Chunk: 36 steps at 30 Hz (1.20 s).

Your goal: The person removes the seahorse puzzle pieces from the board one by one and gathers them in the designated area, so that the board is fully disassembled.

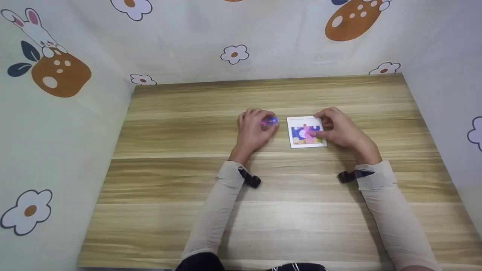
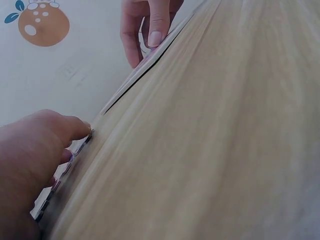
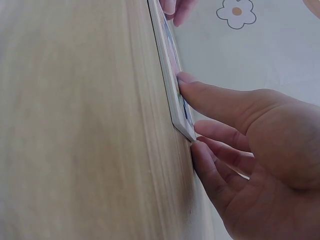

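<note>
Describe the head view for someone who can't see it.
A person's right hand grips a partly filled, white-bordered jigsaw board on a wooden table, while the left hand curls round blue-and-pink pieces nearby. Cartoon flowers, orange fruit and a rabbit decorate the pale walls.

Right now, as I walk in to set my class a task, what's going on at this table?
A person's right hand grips the right side of a puzzle board lying on the wooden table. Their left hand curls around puzzle pieces, apart from the board. A colourful picture fills the board's lower part; above it is white.
</note>
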Tool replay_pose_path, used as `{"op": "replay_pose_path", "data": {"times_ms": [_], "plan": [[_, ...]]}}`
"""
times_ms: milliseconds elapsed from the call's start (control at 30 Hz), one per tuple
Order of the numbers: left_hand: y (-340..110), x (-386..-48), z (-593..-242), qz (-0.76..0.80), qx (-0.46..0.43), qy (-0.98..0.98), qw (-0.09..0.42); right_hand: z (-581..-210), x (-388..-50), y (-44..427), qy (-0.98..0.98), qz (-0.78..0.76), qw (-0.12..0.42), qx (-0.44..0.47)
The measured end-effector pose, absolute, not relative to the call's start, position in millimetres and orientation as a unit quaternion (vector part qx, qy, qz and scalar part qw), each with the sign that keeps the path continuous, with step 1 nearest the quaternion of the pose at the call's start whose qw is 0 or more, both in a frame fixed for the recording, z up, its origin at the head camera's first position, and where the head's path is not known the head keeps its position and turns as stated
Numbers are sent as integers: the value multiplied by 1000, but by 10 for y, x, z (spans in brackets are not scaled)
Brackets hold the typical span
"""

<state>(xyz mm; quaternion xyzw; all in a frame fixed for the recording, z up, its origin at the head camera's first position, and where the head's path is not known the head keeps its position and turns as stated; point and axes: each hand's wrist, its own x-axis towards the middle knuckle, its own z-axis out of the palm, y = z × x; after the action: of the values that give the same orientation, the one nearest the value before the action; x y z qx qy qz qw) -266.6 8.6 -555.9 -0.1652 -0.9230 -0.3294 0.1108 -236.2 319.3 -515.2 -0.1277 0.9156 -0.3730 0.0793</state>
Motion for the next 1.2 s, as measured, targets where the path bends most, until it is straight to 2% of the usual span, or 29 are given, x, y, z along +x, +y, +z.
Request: {"op": "replay_pose_path", "data": {"times_ms": [167, 300, 533, 1000, 1200], "plan": [[97, -2654, -5529, -402, -186, -875, 196, -5157, -2355, 3197, 911, -383, 94, -119], [136, -2630, -5512, -430, -209, -854, 205, -5161, -2353, 3189, 905, -396, 106, -114], [307, -2570, -5487, -464, -256, -830, 171, -5138, -2357, 3187, 911, -382, 88, -125], [671, -2491, -5520, -472, -302, -826, 58, -5131, -2366, 3197, 907, -390, 88, -132], [681, -2499, -5533, -442, -299, -845, 45, -5141, -2368, 3197, 910, -386, 87, -126]]}}
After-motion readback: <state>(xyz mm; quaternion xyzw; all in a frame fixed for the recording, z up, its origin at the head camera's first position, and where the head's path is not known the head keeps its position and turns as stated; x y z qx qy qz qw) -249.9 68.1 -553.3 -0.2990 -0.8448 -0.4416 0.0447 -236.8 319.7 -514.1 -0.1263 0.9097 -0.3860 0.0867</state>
